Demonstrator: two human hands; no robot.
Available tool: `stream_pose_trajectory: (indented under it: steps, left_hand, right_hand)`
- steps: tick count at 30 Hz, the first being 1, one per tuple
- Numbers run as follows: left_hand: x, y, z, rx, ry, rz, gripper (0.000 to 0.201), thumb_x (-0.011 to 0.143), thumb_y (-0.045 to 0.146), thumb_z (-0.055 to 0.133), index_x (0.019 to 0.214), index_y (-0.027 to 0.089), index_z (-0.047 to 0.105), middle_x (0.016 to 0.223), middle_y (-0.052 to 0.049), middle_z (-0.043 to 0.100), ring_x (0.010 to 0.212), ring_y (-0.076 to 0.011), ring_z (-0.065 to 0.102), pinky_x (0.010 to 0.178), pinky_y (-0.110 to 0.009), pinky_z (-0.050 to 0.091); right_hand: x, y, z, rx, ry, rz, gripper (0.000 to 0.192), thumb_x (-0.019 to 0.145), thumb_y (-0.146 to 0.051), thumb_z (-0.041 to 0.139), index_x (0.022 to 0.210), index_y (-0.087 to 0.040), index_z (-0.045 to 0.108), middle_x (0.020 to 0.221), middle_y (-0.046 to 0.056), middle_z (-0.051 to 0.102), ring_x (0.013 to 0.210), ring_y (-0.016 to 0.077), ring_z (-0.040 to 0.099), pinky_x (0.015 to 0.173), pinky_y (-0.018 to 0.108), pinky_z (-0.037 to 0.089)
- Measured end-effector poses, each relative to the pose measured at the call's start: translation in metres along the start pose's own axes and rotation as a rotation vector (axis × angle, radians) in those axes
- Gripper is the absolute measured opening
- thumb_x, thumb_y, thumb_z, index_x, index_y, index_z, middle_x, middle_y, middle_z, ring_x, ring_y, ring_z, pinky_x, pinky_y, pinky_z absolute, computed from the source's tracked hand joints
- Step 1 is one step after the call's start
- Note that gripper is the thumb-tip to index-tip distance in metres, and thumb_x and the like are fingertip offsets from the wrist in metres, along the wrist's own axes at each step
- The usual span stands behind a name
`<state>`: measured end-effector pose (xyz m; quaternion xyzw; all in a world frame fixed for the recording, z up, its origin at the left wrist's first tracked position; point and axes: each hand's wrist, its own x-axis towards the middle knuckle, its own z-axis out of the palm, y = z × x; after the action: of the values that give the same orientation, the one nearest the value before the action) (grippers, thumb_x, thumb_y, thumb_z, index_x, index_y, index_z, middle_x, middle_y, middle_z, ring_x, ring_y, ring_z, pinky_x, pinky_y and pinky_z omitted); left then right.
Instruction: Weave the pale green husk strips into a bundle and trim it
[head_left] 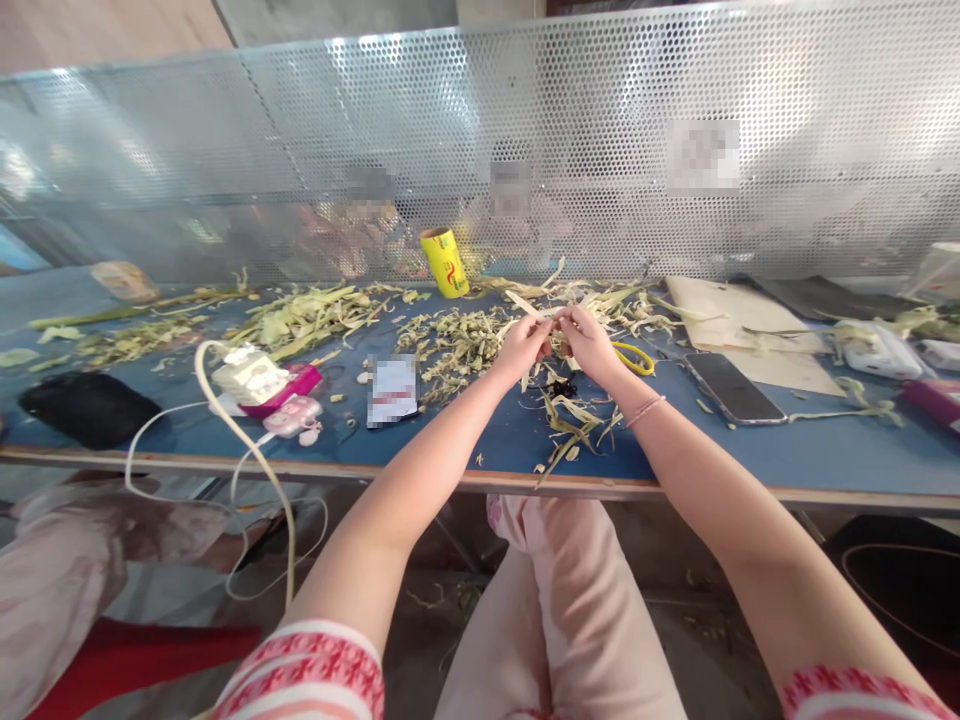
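Nearest is the tabletop (750, 465), blue w/ a wood edge. A small pile of husk bits (570, 425) lies on it, just under the hands. The left hand (525, 345) and right hand (589, 340) meet above the pile, close together. Both sets of fingers pinch one pale leaf strip (534, 308); it sticks up & to the left from between them. Something dark sits below the hands, too small to tell what. Yellow scissors (634, 357) lie just beside the right hand. A phone (731, 387) lies face up to the right, near the wrist. A white cable (247, 445) hangs off the left edge. Farther back, heaps of husks (315, 315) and a yellow roll (445, 262) stand by the metal screen (600, 130).
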<state>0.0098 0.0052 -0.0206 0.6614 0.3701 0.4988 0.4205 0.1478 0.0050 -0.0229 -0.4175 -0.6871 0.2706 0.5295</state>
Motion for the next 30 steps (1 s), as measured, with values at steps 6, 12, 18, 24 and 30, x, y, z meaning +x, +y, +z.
stream_pose_trajectory:
  steps: [6, 12, 18, 24, 30]
  left_hand:
    - [0.000, 0.002, 0.001, 0.040, 0.081, -0.018, 0.024, 0.091, 0.039, 0.049, 0.080, 0.017, 0.050, 0.049, 0.005, 0.049, 0.041, -0.0070, 0.044, 0.045, -0.020, 0.033]
    - [0.005, -0.007, -0.001, 0.002, 0.130, -0.022, 0.027, 0.092, 0.044, 0.045, 0.082, 0.019, 0.045, 0.047, 0.006, 0.047, 0.035, -0.0062, 0.037, 0.042, -0.020, 0.025]
    - [0.003, 0.000, 0.000, -0.023, 0.245, -0.060, 0.021, 0.095, 0.037, 0.040, 0.084, 0.019, 0.042, 0.048, 0.007, 0.047, 0.037, -0.0059, 0.037, 0.043, -0.019, 0.026]
    - [0.005, 0.002, 0.001, -0.095, 0.309, -0.107, 0.020, 0.096, 0.034, 0.039, 0.081, 0.019, 0.039, 0.051, 0.008, 0.043, 0.039, -0.0048, 0.039, 0.042, -0.018, 0.024]
    - [0.003, 0.001, -0.001, -0.049, 0.182, -0.043, 0.024, 0.093, 0.039, 0.046, 0.080, 0.019, 0.042, 0.048, 0.008, 0.038, 0.039, -0.0054, 0.039, 0.043, -0.019, 0.027]
  right_hand:
    - [0.002, 0.004, 0.000, -0.010, 0.048, -0.043, 0.016, 0.086, -0.029, 0.044, 0.087, -0.021, 0.057, 0.080, 0.001, 0.058, 0.054, 0.0091, 0.045, 0.054, 0.025, 0.039]
    - [0.005, 0.005, 0.001, -0.053, 0.126, -0.106, 0.009, 0.081, -0.024, 0.050, 0.082, -0.020, 0.058, 0.082, 0.003, 0.060, 0.080, 0.0160, 0.055, 0.069, 0.029, 0.045]
    - [0.002, -0.002, 0.006, -0.032, 0.142, -0.107, 0.009, 0.079, -0.021, 0.051, 0.084, -0.020, 0.059, 0.085, 0.004, 0.062, 0.086, 0.0171, 0.057, 0.073, 0.030, 0.047]
    - [-0.002, -0.008, 0.007, -0.029, 0.189, -0.128, 0.008, 0.078, -0.022, 0.054, 0.081, -0.020, 0.061, 0.090, 0.004, 0.065, 0.089, 0.0178, 0.058, 0.075, 0.032, 0.048]
    - [0.001, -0.001, 0.004, 0.004, 0.231, -0.065, 0.008, 0.076, -0.024, 0.056, 0.080, -0.020, 0.062, 0.085, 0.003, 0.065, 0.082, 0.0167, 0.057, 0.072, 0.031, 0.047]
